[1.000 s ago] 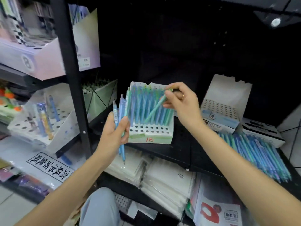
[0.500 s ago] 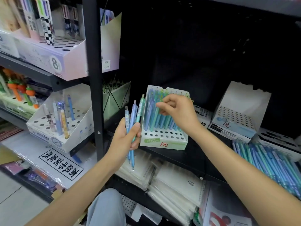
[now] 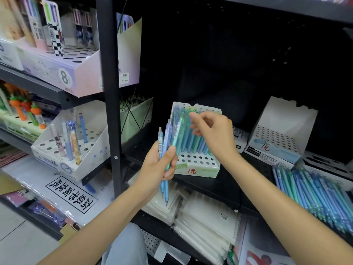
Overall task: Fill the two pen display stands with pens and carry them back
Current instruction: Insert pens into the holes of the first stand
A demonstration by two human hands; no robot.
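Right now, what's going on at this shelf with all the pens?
A person is stocking a pen display stand on a black shelf. The left hand grips a small bunch of pens, tips down. The right hand reaches over the pens already standing in the stand; it seems to hold nothing. The stand's front rows of holes are unfilled. A second stand to the right looks empty, with loose pens heaped nearby.

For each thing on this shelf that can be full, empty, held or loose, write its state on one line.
Left hand: grips a bunch of pens.
Right hand: fingers loosely curled, holding nothing, over the green stand.
Green stand: back rows filled, front holes empty.
Blue stand: empty.
Loose pens: lying in a pile on the shelf.
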